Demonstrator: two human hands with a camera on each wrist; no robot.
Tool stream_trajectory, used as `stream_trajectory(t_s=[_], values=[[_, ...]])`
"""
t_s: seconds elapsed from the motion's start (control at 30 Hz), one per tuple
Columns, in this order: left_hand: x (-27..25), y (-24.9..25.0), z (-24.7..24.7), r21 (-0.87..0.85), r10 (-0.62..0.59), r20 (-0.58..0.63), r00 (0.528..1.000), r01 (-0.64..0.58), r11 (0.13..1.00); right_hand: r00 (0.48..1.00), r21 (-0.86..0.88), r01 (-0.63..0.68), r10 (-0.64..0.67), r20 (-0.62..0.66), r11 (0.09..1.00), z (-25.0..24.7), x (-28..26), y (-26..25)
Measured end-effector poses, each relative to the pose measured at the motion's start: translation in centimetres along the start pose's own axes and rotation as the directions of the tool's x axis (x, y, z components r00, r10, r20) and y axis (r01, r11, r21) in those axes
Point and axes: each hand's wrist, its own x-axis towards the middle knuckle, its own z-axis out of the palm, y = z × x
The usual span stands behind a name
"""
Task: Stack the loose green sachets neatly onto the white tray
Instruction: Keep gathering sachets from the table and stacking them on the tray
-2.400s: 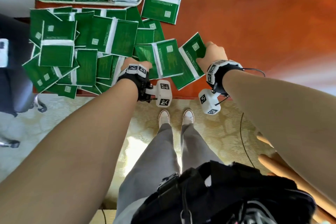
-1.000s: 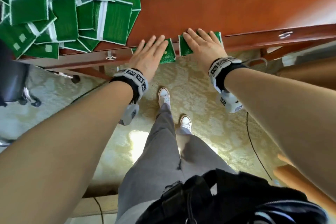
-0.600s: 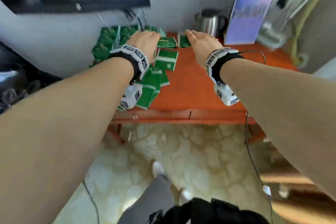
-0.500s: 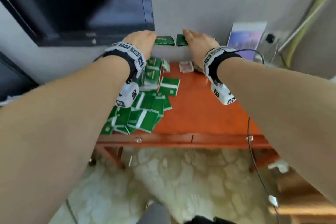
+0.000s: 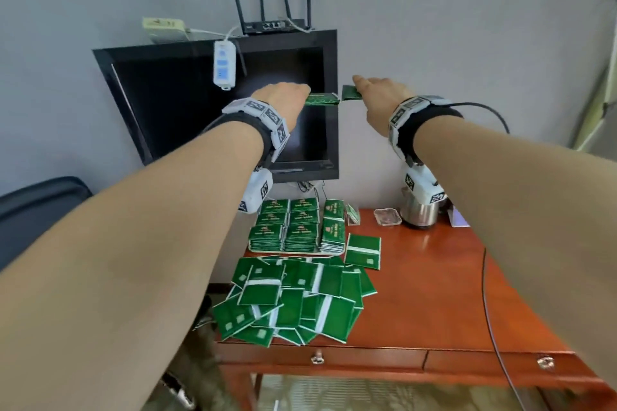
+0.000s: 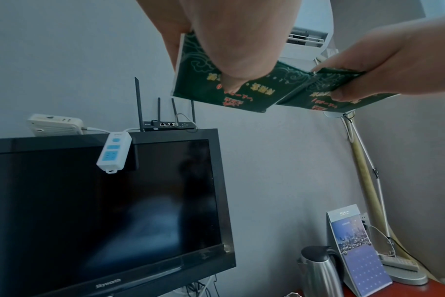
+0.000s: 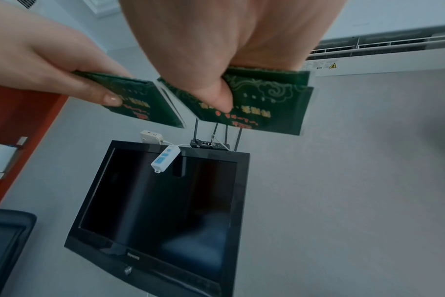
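Sachets: two green bundles are up in the air in front of the wall screen (image 5: 233, 110), one per hand, inner corners all but meeting.
Left hand (image 5: 283, 98): thumb under, fingers over its left bundle (image 5: 321, 99) — a firm pinch, held flat.
Right hand (image 5: 380, 93): the same pinch on the right bundle (image 5: 351, 92), which looks like two sachets slightly offset in the right wrist view.
Loose pile (image 5: 293, 297): on the red table (image 5: 434, 304), below and nearer the person.
Tray (image 5: 293, 252): white rim just showing under three neat rows at the table's far left — below the hands, slightly left.
Call: the left hand looks nearer the rows, so both bundles need to come straight down, long edges lined up with the stacks.
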Motion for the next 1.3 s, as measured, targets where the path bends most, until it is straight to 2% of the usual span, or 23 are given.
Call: stream_trajectory(t_s=[0.17,0.33,0.6,0.8,0.97,1.13,1.3], values=[[-1.5,-4.8,1.8,0.001,-0.002,0.008,1.000,0.002,1.000,1.000,0.014,-0.014,0.014,-0.002,1.000,1.3,1.3,-4.4],[-2.6,-8.0,5.1,0.012,-0.010,0.028,1.000,0.009,1.000,0.998,0.001,-0.004,0.004,0.059,1.000,4.1,2.8,-7.5],[1.9,-11.7,11.6,-0.024,-0.052,0.077,0.996,0.054,0.998,0.995,0.004,0.027,-0.027,0.100,1.000,9.6,8.5,-7.9],[8.0,-13.8,17.8,-0.068,-0.045,0.131,0.990,0.054,0.996,0.993,0.056,0.029,-0.035,0.115,0.998,16.6,15.8,-6.5],[12.8,-15.0,24.4,-0.094,-0.038,0.242,0.970,0.062,0.994,0.971,0.098,0.027,-0.049,0.232,0.995,23.6,21.2,-5.4],[14.9,-14.9,31.6,-0.117,-0.011,0.389,0.921,0.061,0.991,0.921,0.175,-0.001,-0.067,0.383,0.985,31.0,23.8,-4.9],[15.2,-14.4,39.4,-0.120,0.042,0.486,0.873,0.019,0.993,0.857,0.208,-0.045,-0.070,0.511,0.977,38.4,23.6,-4.7]])
